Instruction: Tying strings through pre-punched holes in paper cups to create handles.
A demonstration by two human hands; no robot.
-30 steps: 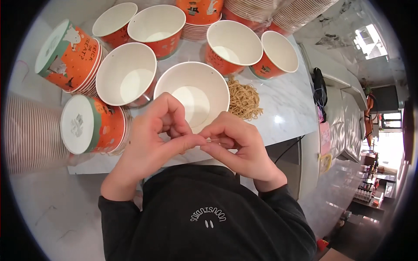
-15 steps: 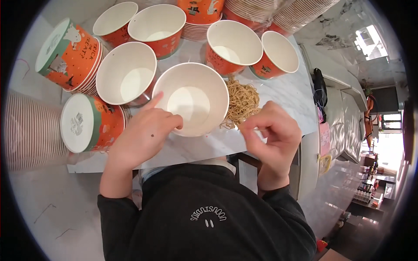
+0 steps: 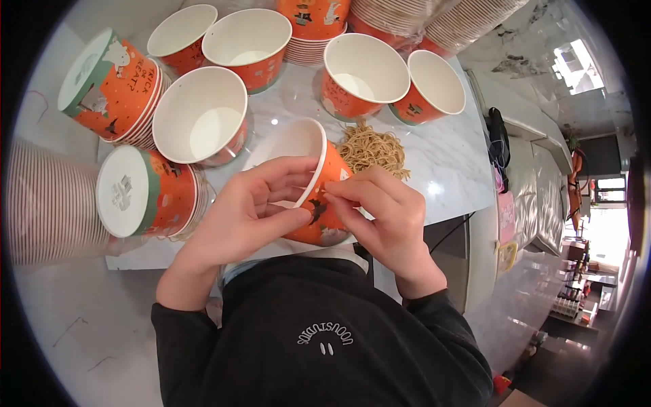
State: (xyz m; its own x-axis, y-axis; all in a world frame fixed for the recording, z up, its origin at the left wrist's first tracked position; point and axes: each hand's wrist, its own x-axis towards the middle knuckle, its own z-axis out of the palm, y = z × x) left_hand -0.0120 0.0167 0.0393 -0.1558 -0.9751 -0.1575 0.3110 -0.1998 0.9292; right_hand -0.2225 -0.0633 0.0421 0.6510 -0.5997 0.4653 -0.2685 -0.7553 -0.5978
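Note:
An orange paper tub (image 3: 325, 197) with a white inside is tipped onto its side at the table's near edge. My left hand (image 3: 254, 210) grips its rim, fingers inside the opening and thumb on the printed wall. Against the outer wall, just below the rim, my right hand (image 3: 380, 214) is closed in a pinch. Whatever lies between those fingertips is too small to make out. Just beyond the right hand, a tangled heap of tan cord pieces (image 3: 374, 149) lies on the white marbled table (image 3: 444, 169).
Standing tubs, among them an open tub (image 3: 201, 112) and another tub (image 3: 366, 68), line the far side. Nested orange tubs (image 3: 125, 193) lie at the left beside a wrapped stack (image 3: 54, 203). More wrapped stacks (image 3: 468, 24) stand at the back. A grey sofa (image 3: 536, 180) is at the right.
The tub was upright and is now tilted sideways, with my left hand gripping its rim. My right hand moved left from beside the cord heap to the tub's wall.

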